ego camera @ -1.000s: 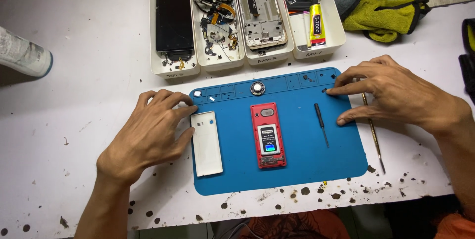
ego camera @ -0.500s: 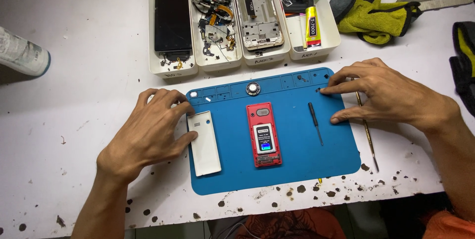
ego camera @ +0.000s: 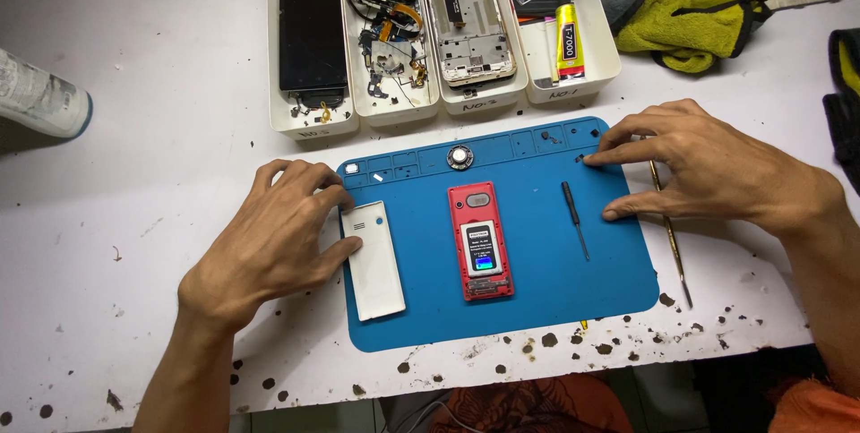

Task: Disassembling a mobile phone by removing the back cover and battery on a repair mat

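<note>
Two bare hands, left hand (ego camera: 269, 240) and right hand (ego camera: 717, 169), without gloves, rings or watch. Forearms uncovered down to the frame edge, no cuff reaching either wrist. Short, plain, unpainted nails; a scrap of orange cloth (ego camera: 806, 406) at the bottom right corner beside the right arm, too little in view to identify.

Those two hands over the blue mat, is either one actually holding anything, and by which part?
Nothing is held. The left hand rests flat, fingertips touching the white back cover; the right hand presses fingertips on the blue mat.
</note>
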